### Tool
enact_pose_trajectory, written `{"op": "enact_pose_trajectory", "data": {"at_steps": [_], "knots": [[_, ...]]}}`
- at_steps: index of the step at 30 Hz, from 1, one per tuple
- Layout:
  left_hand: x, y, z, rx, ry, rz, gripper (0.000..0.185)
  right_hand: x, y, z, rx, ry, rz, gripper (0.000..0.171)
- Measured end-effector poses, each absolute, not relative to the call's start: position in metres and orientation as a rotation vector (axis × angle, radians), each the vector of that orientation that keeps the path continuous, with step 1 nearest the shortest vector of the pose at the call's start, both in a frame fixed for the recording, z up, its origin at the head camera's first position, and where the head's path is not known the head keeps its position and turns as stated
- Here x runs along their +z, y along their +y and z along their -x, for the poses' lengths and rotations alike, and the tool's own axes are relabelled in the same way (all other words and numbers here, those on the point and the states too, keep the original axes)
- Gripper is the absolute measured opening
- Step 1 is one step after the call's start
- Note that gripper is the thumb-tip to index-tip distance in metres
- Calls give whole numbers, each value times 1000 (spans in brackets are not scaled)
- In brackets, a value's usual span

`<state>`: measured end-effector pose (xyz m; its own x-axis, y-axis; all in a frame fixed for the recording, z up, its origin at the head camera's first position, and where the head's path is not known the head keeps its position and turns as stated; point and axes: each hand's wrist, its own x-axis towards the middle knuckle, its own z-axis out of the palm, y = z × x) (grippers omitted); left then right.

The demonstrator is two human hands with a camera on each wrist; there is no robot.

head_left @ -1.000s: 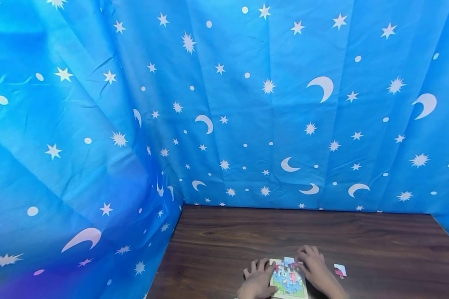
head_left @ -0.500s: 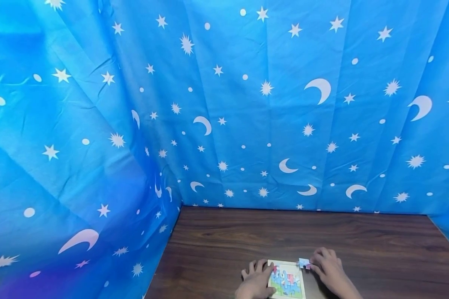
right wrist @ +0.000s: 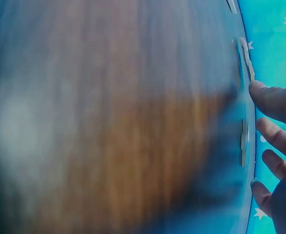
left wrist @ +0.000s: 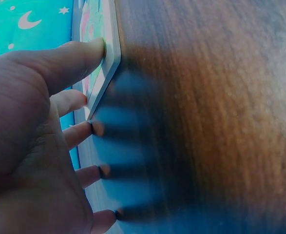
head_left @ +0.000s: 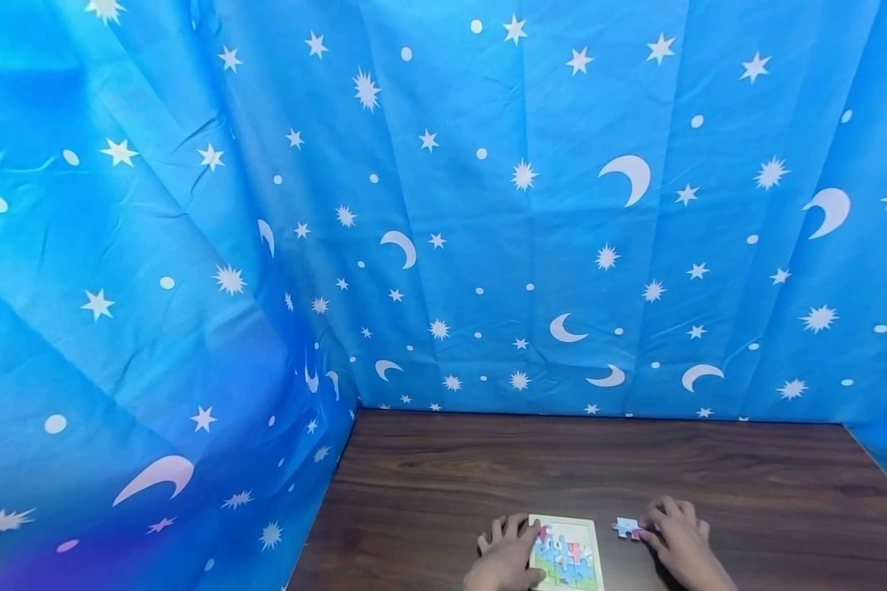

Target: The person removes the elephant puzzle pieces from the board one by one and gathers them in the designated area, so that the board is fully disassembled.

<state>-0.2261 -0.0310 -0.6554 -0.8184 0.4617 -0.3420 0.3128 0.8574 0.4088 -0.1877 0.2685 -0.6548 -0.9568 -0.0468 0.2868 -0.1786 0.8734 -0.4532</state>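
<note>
Farther right than half a second ago, the puzzle piece [head_left: 627, 528] and the right hand [head_left: 682, 538] now sit well apart from the puzzle tray [head_left: 595, 558]. That hand pinches the piece at one edge, probably to leave most of its shape in sight. On the tray's left side, the left hand [head_left: 504, 554] lies with spread fingers, gripping nothing, its thumb pressing the face, likely to stop it sliding on the counter [head_left: 429, 468]
</note>
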Motion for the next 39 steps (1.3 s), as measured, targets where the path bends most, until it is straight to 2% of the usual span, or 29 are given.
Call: {"op": "enact_pose_trajectory", "data": {"at_steps": [5, 25, 39], "knots": [[-654, -33, 225, 480, 2603, -568, 60, -658, 272, 186, 700, -2768, -175, 20], [-661, -38, 224, 487, 2577, -531, 62, -653, 260, 187, 719, -2875, -138, 15], [-650, -36, 222, 513, 2603, -567, 61, -641, 205, 204, 745, -2827, -235, 12]]}}
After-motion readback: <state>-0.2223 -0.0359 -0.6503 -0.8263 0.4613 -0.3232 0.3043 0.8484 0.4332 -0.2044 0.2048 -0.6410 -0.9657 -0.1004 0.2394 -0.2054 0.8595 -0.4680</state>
